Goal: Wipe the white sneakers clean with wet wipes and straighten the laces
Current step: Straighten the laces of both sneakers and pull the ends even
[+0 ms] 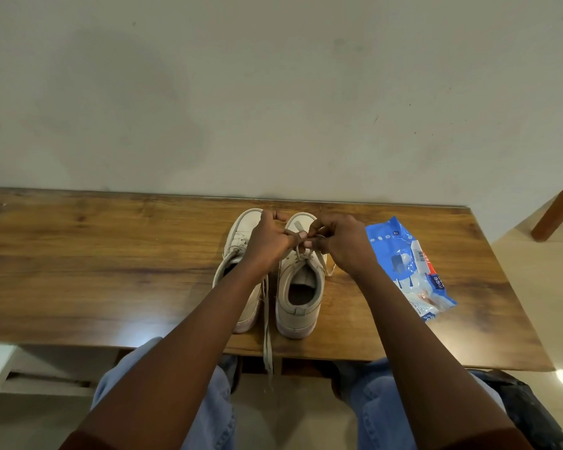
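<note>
head view: left hand (268, 242) and right hand (342, 244) each pinch the lace (302, 254) above the right sneaker (301, 303), which stands beside the left sneaker (241, 228) on the table (111, 261), toes to the wall (273, 92). a loose lace (267, 339) hangs over the near edge. the wipes pack (410, 267) lies just right of them.

A brown wood-grain surface (78, 254) stands against a pale, smudged wall (273, 92). At its right, a slanted brown wooden bar (556, 212) meets the glossy beige floor (540, 287).
</note>
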